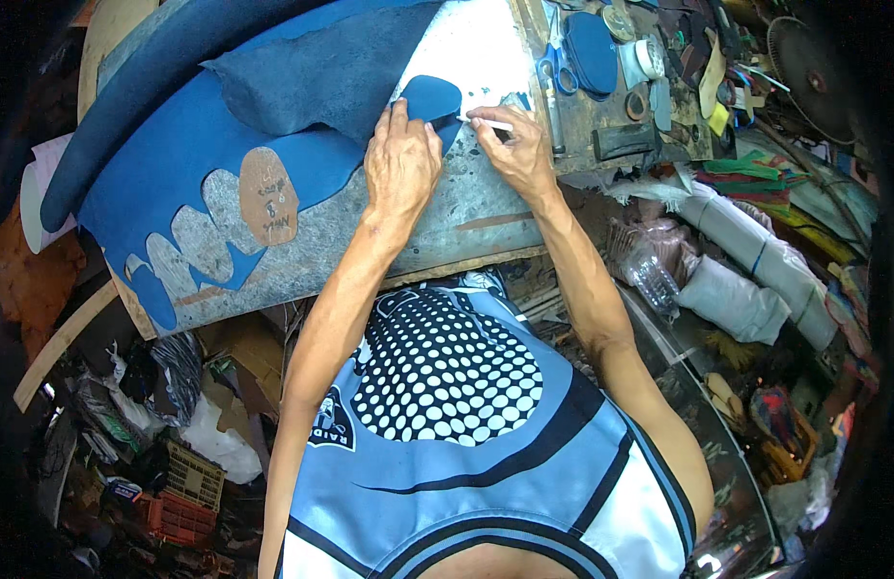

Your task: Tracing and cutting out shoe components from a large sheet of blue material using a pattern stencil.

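1. Nearest the worker, bare grey worktop (466,232) lies this side of the blue oval piece (434,95), giving it firm backing, I'd say.
2. Left of the oval and closer in, a brown template (269,197) rests by scalloped gaps in the blue sheet (312,164), probably parked within easy reach.
3. The left hand (404,162) lies on the oval's near side, fingers laid down rather than clamped, seemingly to stop it sliding.
4. The right hand (513,143), at the oval's right, has thumb and fingers pinched together on a slim white tool (489,124), angled toward the oval's edge, I guess for fine control; I can't make out the tip.
5. Farther right of the oval, scissors (559,72) lie beside stacked blue pieces (592,50), apparently kept off the working patch.
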A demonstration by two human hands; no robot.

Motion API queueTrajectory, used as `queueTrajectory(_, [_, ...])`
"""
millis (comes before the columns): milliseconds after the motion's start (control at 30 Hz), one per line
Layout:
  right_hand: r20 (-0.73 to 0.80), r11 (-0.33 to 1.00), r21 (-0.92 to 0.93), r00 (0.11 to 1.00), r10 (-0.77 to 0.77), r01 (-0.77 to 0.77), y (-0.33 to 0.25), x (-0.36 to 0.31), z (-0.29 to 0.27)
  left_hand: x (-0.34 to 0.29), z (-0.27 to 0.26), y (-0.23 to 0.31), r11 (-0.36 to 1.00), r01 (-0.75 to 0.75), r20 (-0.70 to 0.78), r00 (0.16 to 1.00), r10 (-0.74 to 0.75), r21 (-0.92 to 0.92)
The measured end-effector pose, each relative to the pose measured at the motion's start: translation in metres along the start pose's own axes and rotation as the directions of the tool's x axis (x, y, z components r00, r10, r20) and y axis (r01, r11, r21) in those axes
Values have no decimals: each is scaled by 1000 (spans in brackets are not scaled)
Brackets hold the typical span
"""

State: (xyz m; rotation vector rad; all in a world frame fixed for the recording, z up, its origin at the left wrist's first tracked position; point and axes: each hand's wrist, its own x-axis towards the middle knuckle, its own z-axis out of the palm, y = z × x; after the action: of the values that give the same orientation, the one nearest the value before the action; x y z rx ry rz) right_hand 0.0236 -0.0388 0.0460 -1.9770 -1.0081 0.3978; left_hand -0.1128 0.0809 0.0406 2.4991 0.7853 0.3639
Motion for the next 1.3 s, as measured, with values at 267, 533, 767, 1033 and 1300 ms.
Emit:
queueTrajectory(267, [65,998,-34,996,-56,58,4,-1,-5,2,-1,0,1000,26,-19,999,-26,-15])
queueTrajectory(533, [23,998,-40,998,-50,51,0,1,-4,3,-2,-1,999,33,-19,999,-33,-19])
queueTrajectory(767, [67,988,109,993,99,-106,1,-1,-4,3,-3,1,999,38,-2,999,-38,-14])
queueTrajectory(1033, [21,930,306,978,208,-204,8,-1,-9,4,-3,-1,999,26,14,1000,-25,-20])
queueTrajectory(1300, [67,912,334,971,229,-238,6,0,-5,-3,-11,3,1000,9,76,997,-8,-19])
